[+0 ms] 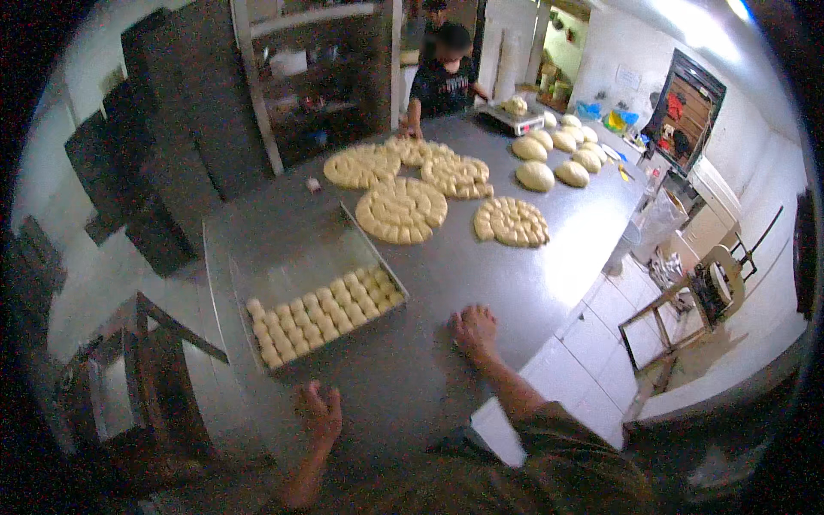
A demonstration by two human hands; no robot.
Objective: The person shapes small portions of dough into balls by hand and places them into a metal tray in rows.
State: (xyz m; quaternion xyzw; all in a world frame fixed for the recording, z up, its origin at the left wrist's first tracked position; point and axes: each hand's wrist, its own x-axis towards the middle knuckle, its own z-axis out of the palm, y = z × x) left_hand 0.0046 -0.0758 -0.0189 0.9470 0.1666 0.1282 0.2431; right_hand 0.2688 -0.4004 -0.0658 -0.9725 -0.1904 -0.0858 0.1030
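Left hand: I see the left hand (320, 414) over the near end of the tabletop (429, 292), just short of the tray; fingers and thumb stand apart, and contact with the surface I cannot tell.
Right hand: I have the right hand (475, 330) low at the tabletop, fingers curled down; whether they close on anything I cannot tell.
Tray: the shallow tray (292, 236) lies near the tabletop's left edge, its right wall facing open metal.
Dough balls: small dough balls (330, 313) sit in close rows across the tray's near part; its far part gives me room.
Coils: four cut dough coils (402, 210) cluster beyond the tray, the closest just beside its far right corner; a single coil (511, 221) lies apart to the right.
Open lane: I have bare tabletop between tray and right hand, running forward to the coils.
Right edge: a bare strip separates the right hand from the drop to the tiled floor (594, 330).
Far end: large dough lumps (536, 177) and a scale (519, 125) crowd the right; a co-worker (439, 90) stands behind.
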